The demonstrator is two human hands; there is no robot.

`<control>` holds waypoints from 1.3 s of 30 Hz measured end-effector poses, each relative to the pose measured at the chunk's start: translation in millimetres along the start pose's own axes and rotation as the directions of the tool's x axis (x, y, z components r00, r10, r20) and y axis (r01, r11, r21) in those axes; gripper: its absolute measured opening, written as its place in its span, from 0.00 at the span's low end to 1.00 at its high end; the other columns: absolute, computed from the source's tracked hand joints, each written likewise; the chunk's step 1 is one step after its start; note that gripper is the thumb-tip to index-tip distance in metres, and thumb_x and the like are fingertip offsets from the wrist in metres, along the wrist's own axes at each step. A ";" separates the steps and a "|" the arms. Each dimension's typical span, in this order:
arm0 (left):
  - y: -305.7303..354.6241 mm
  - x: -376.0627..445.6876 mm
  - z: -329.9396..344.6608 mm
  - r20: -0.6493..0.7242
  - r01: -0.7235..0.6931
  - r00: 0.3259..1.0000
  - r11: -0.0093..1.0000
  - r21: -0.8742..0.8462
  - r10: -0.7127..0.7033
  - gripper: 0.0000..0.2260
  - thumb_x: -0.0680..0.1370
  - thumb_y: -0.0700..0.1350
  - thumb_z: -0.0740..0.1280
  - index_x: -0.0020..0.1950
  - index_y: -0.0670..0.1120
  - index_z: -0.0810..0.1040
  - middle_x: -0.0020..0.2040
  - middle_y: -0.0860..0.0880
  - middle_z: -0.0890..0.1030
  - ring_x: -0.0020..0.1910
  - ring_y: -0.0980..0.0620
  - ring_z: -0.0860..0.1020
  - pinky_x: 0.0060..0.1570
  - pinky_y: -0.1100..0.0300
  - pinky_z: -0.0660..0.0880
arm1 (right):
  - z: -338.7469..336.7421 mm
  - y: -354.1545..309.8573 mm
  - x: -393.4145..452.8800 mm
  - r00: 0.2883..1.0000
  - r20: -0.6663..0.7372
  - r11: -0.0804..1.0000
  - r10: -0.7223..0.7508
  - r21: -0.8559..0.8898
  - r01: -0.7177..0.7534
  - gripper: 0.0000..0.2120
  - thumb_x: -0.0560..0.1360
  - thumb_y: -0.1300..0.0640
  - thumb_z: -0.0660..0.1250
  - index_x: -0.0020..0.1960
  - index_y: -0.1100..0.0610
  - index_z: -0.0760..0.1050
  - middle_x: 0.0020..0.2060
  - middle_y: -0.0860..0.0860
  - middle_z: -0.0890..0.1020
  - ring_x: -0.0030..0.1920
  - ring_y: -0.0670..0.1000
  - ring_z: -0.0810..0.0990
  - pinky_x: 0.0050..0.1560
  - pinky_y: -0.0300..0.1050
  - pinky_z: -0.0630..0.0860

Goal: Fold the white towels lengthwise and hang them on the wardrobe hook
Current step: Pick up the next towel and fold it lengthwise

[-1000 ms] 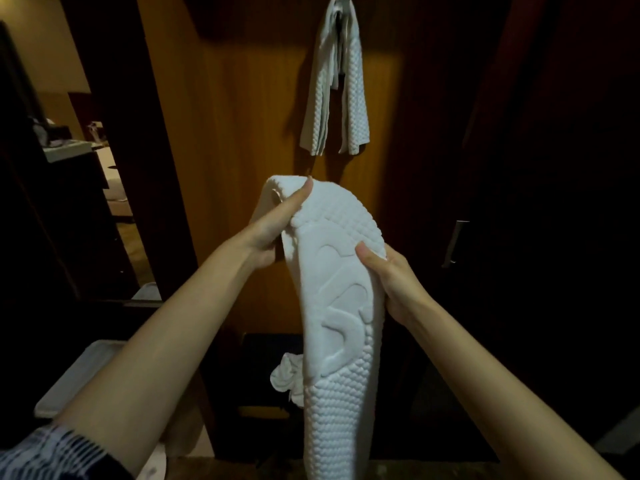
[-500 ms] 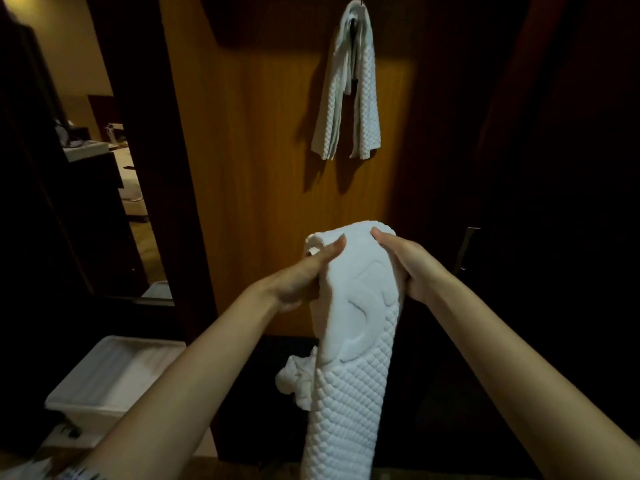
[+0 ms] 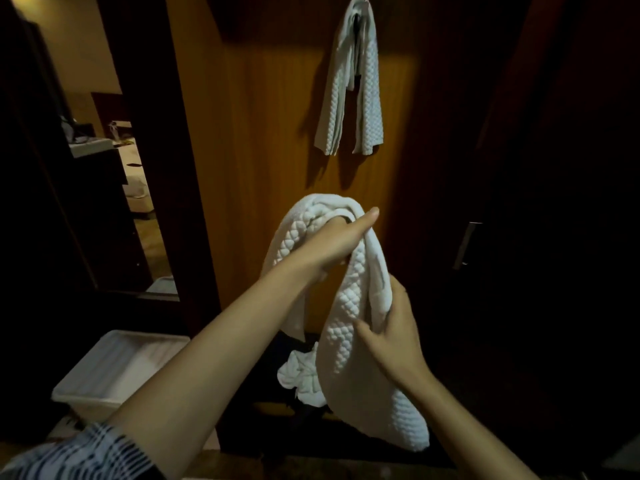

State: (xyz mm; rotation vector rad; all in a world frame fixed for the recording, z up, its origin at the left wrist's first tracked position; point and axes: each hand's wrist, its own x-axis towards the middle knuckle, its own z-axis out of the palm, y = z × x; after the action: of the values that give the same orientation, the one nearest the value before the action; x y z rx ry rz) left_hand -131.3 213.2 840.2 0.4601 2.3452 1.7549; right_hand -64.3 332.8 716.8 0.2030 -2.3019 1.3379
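In the near foreground, the right hand (image 3: 388,336) grips the lower run of the towel (image 3: 349,306), thumb across the front and fingers curled round its right edge. From this grip the tail of the towel hangs down and to the right. Just above, the left hand (image 3: 337,242) is pushed under the top of the towel, which drapes over it like a saddle; its thumb points up and right, and its other fingers are buried in the cloth, so whether they curl or lie straight cannot be told. The long axis of the towel runs near vertical, bent over the left hand at the top.

Behind the hands stands the wooden panel (image 3: 263,140). High on it, a hung towel (image 3: 353,84) already drapes in two legs from the hook (image 3: 360,15), which is mostly hidden under the cloth.

The hook lies almost straight above the left hand and well apart from it. The left hand is the nearer one and carries the bend, so the lift to the hook likely falls to it.
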 end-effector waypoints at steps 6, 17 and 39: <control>24.7 -0.4 -10.4 0.016 0.090 0.996 0.991 0.099 -0.092 0.29 0.75 0.66 0.59 0.52 0.39 0.76 0.44 0.40 0.80 0.44 0.45 0.80 0.44 0.55 0.75 | -2.5 21.1 11.8 0.988 -0.133 0.985 0.081 -0.140 -0.100 0.25 0.69 0.63 0.69 0.63 0.51 0.70 0.49 0.45 0.79 0.48 0.47 0.79 0.40 0.37 0.74; 19.2 10.2 -36.2 -0.604 -0.178 0.795 0.973 -0.148 0.053 0.30 0.68 0.63 0.70 0.60 0.43 0.76 0.50 0.50 0.78 0.52 0.51 0.76 0.50 0.58 0.71 | 13.1 61.0 4.3 0.915 -0.200 0.923 0.351 -0.094 -0.374 0.07 0.68 0.57 0.72 0.42 0.51 0.74 0.37 0.46 0.80 0.39 0.49 0.79 0.38 0.47 0.77; -17.6 37.6 -93.9 -0.652 -0.095 0.659 0.818 -0.567 -0.375 0.36 0.75 0.68 0.55 0.74 0.44 0.60 0.74 0.44 0.63 0.71 0.44 0.65 0.69 0.49 0.62 | 6.6 104.4 13.1 0.639 -0.076 0.351 0.765 0.882 -0.315 0.14 0.79 0.49 0.60 0.62 0.54 0.73 0.52 0.51 0.79 0.55 0.51 0.75 0.55 0.40 0.75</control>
State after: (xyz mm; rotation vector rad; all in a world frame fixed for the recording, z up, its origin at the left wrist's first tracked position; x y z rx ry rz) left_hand -199.1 137.1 852.2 -0.6774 1.9405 2.7622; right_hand -114.7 382.3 638.5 -0.6921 -1.1336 2.4198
